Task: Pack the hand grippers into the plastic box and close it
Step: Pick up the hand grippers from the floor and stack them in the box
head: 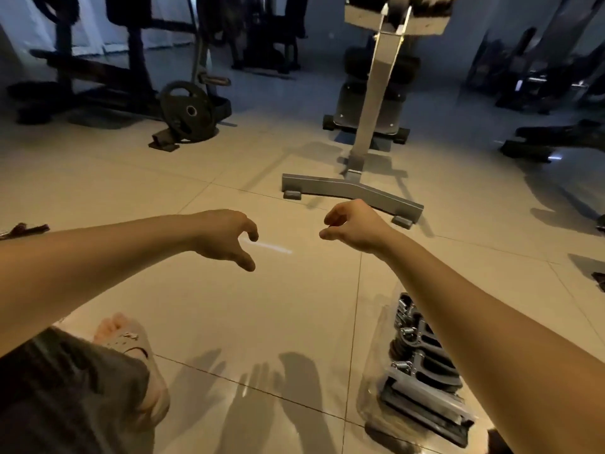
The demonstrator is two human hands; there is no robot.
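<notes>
While right hand [357,228] hovers empty, plastic box [371,388] well apart from fingers [331,218]

place: gym | evidence: black weight plate [190,110] propped on the floor; grey steel bench stand [352,190]; dark exercise machines [136,54] at the back; spring hand grippers [415,339] in a clear plastic box [371,378] | floor [262,309]: pale glossy tiles

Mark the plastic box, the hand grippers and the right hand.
plastic box [372,385]: head view, its clear left wall.
hand grippers [422,342]: head view, a black handle.
right hand [355,224]: head view, back of the hand.
</notes>
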